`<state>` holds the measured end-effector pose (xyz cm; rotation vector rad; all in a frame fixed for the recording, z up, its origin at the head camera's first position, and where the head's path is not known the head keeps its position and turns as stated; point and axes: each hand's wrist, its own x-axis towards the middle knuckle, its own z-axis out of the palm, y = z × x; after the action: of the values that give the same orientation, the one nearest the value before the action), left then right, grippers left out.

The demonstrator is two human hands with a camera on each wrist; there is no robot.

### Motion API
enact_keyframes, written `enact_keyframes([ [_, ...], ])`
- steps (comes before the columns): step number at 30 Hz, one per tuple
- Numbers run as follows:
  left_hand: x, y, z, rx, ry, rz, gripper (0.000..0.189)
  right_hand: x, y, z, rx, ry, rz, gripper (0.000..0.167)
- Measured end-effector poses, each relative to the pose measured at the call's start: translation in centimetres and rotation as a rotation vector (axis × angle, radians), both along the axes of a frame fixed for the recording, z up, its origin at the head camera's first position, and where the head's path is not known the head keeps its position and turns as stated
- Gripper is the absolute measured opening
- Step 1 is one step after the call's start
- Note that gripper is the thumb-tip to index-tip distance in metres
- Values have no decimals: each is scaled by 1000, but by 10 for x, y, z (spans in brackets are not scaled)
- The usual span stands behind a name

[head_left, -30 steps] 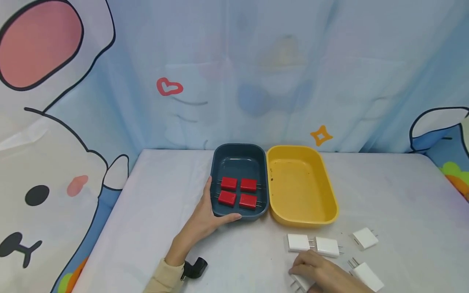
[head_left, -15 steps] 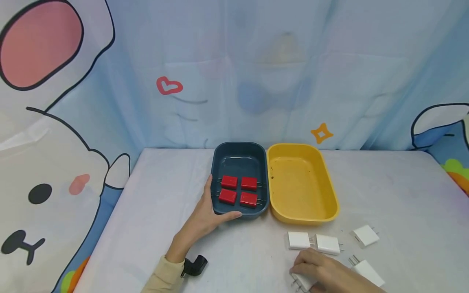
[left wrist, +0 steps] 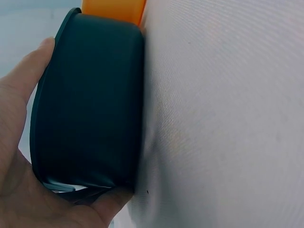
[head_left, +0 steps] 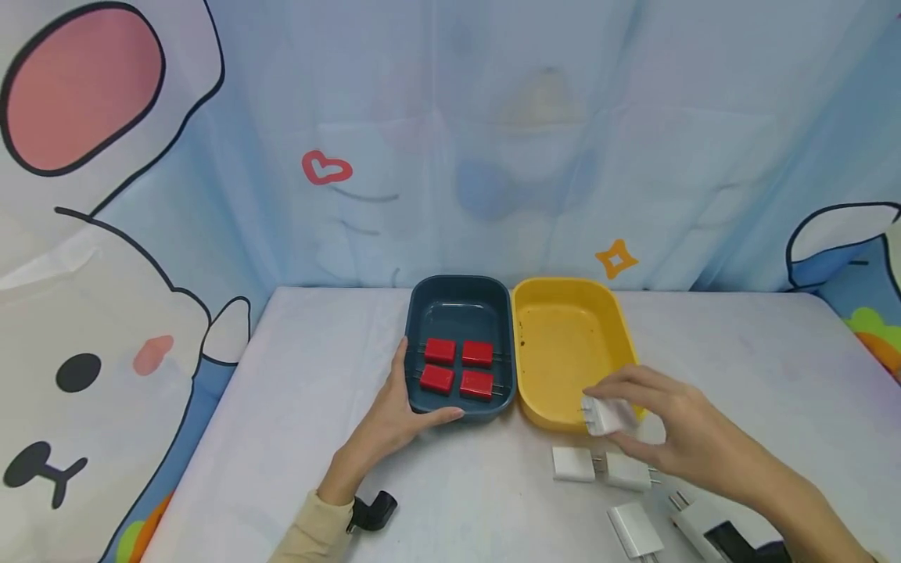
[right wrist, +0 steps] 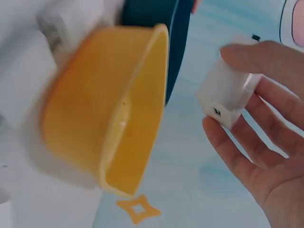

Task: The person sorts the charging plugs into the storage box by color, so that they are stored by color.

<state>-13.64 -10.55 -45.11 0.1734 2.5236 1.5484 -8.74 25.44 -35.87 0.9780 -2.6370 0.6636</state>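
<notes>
My right hand [head_left: 683,426] pinches a white charger plug [head_left: 604,416] between thumb and fingers, above the near right corner of the yellow bin [head_left: 563,336]. The plug's prongs face left. In the right wrist view the same charger plug [right wrist: 228,90] shows a small port. My left hand [head_left: 401,418] holds the near left corner of the dark blue bin [head_left: 461,313], thumb along the near rim and fingers at the left side. Inside that bin lie several red charger plugs [head_left: 478,353] in two rows. Part of the table behind my right hand is hidden.
Two white charger plugs lie end to end before the yellow bin, the left charger plug [head_left: 573,464] fully visible. Nearer are another white charger plug [head_left: 636,530] and one partly covered by my wrist camera [head_left: 739,542]. A printed curtain [head_left: 457,195] hangs behind the table.
My right hand has lifted a white charger plug from the table's near edge and moved it up and right, to the yellow bin's corner. My left hand stays on the dark blue bin.
</notes>
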Motion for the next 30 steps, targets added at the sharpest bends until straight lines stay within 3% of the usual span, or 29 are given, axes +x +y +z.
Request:
enact_keyframes([
  [6,1,1,-2,9,-7,-6,133,-37,-14,-3,-47,-63,-47,52],
  [14,1,0,1,-7,-16,0,133,-73,-32,-42,-23,-250,-110,41],
  [19,1,1,2,-14,-22,10,131,-80,-40,-56,6,-379,-187,43],
  [30,0,-1,0,-4,-17,7,129,-86,-48,-65,44,-419,-204,41],
])
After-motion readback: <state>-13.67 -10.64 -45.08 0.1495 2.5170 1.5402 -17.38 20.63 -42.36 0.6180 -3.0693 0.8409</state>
